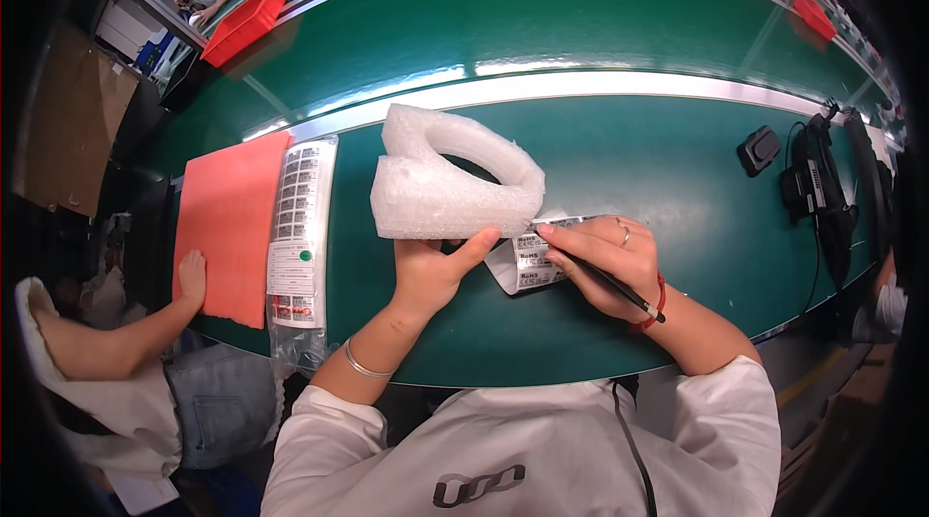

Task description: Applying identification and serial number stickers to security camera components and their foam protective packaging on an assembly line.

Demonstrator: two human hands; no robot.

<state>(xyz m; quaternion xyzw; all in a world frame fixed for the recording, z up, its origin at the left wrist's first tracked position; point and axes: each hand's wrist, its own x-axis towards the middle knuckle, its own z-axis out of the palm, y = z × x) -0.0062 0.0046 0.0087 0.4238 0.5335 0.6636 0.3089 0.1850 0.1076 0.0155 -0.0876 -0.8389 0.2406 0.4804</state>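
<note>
In front of me is a white foam piece [455,209], a thick block with a looped arm around an opening. My left hand [435,270] grips it from below, thumb along its lower edge and fingers mostly hidden underneath. Between the fingers of my right hand [610,260] are slim black tweezers [624,292], their pointed tip close to the foam's lower right corner. Beneath that hand lies a sheet of silver printed labels [530,260] with a pale backing, partly covered by the fingers. Whether the tip holds a label is too small to tell.
Left of the foam lie an orange foam sheet [227,227] and a plastic-bagged stack of label sheets [298,227]. A co-worker's hand [192,275] rests on the orange sheet. At right are a small black device [759,149] and black cabled equipment [818,190]. A red bin [244,25] stands beyond.
</note>
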